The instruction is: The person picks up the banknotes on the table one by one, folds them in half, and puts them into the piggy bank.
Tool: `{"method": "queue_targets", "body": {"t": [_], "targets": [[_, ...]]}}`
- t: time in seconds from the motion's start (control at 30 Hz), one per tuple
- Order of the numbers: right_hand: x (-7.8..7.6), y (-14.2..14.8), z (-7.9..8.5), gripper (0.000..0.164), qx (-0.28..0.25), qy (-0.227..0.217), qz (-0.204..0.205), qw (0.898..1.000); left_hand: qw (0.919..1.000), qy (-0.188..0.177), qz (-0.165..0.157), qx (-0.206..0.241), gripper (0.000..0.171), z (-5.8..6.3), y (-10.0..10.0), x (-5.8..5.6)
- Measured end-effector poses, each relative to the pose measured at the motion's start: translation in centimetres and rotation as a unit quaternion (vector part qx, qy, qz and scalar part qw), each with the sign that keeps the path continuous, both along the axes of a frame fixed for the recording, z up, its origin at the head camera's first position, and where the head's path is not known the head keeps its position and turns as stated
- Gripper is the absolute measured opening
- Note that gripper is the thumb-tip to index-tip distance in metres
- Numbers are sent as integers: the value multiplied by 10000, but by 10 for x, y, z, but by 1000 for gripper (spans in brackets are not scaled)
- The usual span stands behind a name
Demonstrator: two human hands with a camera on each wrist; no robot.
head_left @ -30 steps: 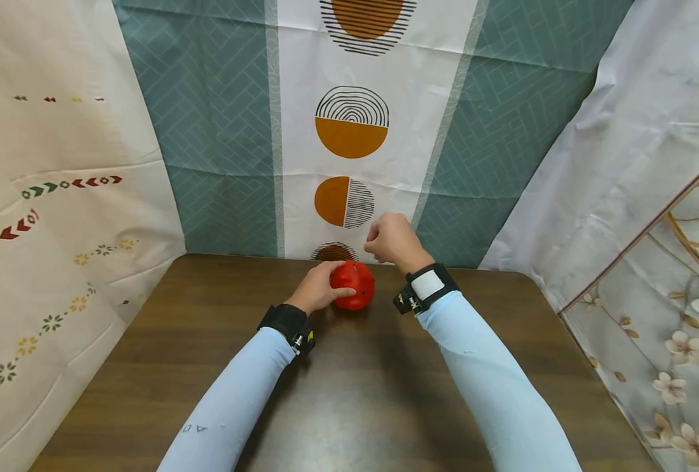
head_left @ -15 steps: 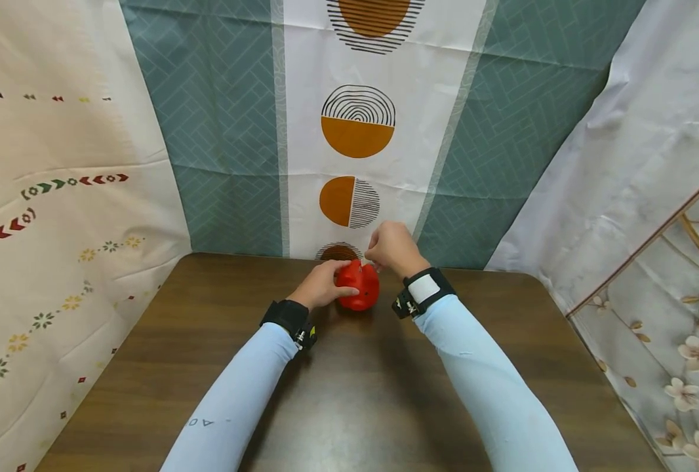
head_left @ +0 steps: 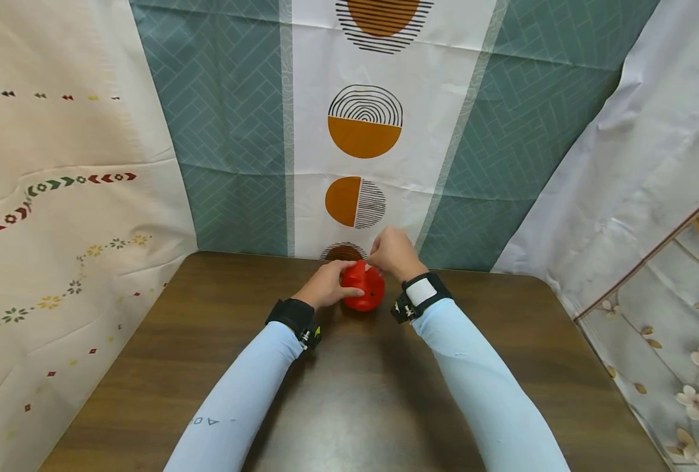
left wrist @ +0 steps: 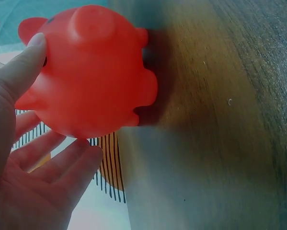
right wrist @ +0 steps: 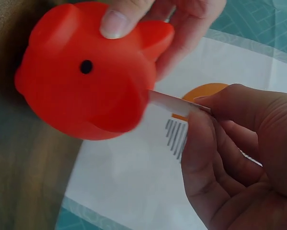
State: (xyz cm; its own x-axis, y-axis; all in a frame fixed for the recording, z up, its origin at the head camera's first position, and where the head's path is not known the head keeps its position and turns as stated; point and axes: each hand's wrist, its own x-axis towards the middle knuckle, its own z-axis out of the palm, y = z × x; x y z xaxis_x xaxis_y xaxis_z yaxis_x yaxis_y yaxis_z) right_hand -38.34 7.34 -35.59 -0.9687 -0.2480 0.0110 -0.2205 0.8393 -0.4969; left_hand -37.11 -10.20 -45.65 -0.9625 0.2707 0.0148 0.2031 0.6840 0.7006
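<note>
A round red piggy bank stands on the table near its back edge. My left hand grips it from the left. In the left wrist view the thumb presses the pig's face beside an eye, and the fingers lie round behind the body. Over the pig's top, my right hand pinches a thin pale strip like folded paper between thumb and index finger. The strip's far end meets the pig's back behind an ear in the right wrist view; whether it is inside a slot is hidden.
The brown wooden table reaches back to a hanging curtain with orange circles and green panels. A cream patterned cloth hangs at the left, and a white floral one at the right.
My right hand has come down from above onto the piggy bank's top, bringing the strip to it. The left hand keeps its grip, and the head view has shifted slightly.
</note>
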Motion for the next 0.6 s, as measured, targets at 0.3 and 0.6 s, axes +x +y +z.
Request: {"method": "queue_targets", "body": {"t": [0.3, 0.6], "targets": [[-8, -5, -28, 18, -134, 388, -21, 9992, 10000, 60, -56, -25, 77, 4, 1, 4], [-10, -9, -56, 16, -40, 1220, -21, 9925, 9999, 129, -59, 3, 75, 3, -1, 8]]}}
